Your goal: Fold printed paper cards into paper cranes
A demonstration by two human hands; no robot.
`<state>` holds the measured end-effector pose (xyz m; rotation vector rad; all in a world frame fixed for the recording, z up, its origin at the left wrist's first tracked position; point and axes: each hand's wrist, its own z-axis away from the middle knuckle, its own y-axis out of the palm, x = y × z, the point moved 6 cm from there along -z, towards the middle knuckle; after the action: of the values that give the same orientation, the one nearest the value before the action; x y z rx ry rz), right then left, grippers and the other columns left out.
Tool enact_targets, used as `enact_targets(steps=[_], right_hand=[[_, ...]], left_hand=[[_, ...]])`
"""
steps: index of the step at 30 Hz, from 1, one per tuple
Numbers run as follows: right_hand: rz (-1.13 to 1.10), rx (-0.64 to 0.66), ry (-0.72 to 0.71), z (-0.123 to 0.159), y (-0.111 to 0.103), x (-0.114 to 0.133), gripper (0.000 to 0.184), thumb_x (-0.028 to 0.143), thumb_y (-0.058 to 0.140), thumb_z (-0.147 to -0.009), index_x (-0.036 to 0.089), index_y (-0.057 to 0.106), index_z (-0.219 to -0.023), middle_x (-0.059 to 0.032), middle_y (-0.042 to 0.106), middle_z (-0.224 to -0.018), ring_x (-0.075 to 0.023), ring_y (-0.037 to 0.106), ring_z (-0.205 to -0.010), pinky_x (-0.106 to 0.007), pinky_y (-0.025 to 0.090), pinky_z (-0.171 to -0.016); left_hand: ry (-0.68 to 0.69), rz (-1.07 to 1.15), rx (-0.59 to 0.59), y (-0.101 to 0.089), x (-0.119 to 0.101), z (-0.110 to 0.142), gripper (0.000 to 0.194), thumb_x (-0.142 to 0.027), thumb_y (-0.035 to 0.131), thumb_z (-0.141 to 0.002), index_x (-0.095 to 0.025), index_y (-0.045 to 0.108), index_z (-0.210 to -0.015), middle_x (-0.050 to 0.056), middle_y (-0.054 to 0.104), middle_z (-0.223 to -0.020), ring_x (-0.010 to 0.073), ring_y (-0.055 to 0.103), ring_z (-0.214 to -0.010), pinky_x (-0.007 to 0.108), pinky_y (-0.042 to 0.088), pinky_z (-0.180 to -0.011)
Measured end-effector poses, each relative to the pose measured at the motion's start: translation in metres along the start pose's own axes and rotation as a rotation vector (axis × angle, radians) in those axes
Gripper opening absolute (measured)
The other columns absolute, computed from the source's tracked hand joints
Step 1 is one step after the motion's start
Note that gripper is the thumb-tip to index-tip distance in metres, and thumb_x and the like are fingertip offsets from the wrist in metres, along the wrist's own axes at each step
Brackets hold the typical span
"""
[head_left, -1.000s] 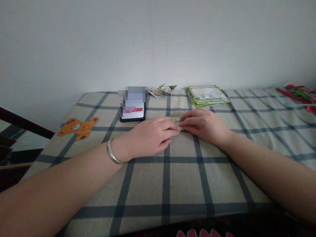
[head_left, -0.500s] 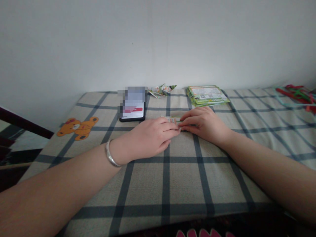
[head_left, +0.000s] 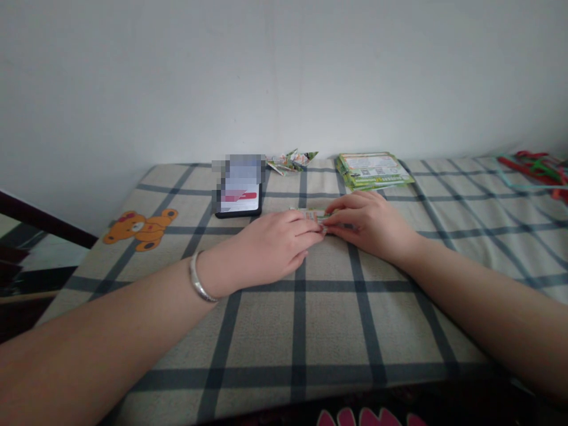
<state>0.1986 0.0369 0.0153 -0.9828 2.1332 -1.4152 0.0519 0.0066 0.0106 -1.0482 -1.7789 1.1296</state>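
A small strip of printed paper [head_left: 312,215], white, green and orange, lies on the checked cloth under my fingers. From the left, my left hand [head_left: 277,245], with a silver bangle at the wrist, presses its fingers together on the paper's near edge. My right hand [head_left: 366,222] pinches the paper's right end, its fingertips almost touching those of the left. Most of the paper is hidden beneath both hands. Behind it sits a folded paper piece [head_left: 293,161] with pointed corners. A stack of printed green paper sheets [head_left: 375,170] rests beyond my right hand.
A phone [head_left: 239,198] with a lit, partly blurred screen lies behind my left hand. An orange bear figure [head_left: 139,228] is on the cloth [head_left: 257,331] at left. Red and green strips [head_left: 535,165] lie at far right. A white wall [head_left: 284,71] closes off the back.
Both hands stay almost in place on the paper. The right fingertips have shifted very slightly; otherwise the scene looks the same.
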Motion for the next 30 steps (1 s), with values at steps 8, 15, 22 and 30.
enact_targets(steps=[8, 15, 22, 30], right_hand=[[0.057, 0.081, -0.099, 0.007, -0.006, 0.016, 0.021, 0.027, 0.053, -0.093, 0.022, 0.073, -0.093, -0.0047, 0.069, -0.097, -0.0169, 0.062, -0.083, -0.029, 0.042, -0.068], [0.08, 0.239, -0.044, 0.007, -0.003, 0.019, 0.022, 0.024, 0.051, -0.09, 0.023, 0.072, -0.096, -0.0008, 0.068, -0.082, -0.0141, 0.061, -0.07, -0.027, 0.035, -0.058], [0.057, 0.291, 0.014, 0.008, -0.001, 0.015, 0.025, 0.021, 0.053, -0.087, 0.026, 0.072, -0.103, 0.0008, 0.074, -0.09, -0.0149, 0.066, -0.075, -0.027, 0.037, -0.061], [0.069, 0.312, 0.054, 0.008, -0.003, 0.01, 0.026, 0.024, 0.055, -0.088, 0.031, 0.073, -0.105, 0.0031, 0.075, -0.091, -0.0145, 0.067, -0.076, -0.026, 0.037, -0.06]], left_hand=[[-0.028, -0.094, 0.064, 0.004, -0.004, 0.0, 0.032, -0.02, 0.048, -0.093, -0.01, 0.06, -0.121, 0.01, 0.064, -0.125, 0.027, 0.054, -0.121, 0.043, 0.048, -0.102], [-0.044, -0.089, 0.097, 0.005, -0.005, 0.0, 0.033, -0.02, 0.047, -0.094, -0.011, 0.058, -0.124, 0.01, 0.063, -0.126, 0.0274, 0.053, -0.124, 0.045, 0.049, -0.1], [-0.052, -0.072, 0.1, 0.004, -0.005, 0.0, 0.032, -0.019, 0.049, -0.092, -0.012, 0.06, -0.122, 0.01, 0.064, -0.124, 0.0276, 0.054, -0.122, 0.045, 0.05, -0.099], [-0.054, -0.016, 0.099, 0.0, -0.002, -0.002, 0.031, -0.023, 0.049, -0.093, -0.014, 0.061, -0.119, 0.008, 0.065, -0.121, 0.0261, 0.055, -0.119, 0.043, 0.049, -0.1]])
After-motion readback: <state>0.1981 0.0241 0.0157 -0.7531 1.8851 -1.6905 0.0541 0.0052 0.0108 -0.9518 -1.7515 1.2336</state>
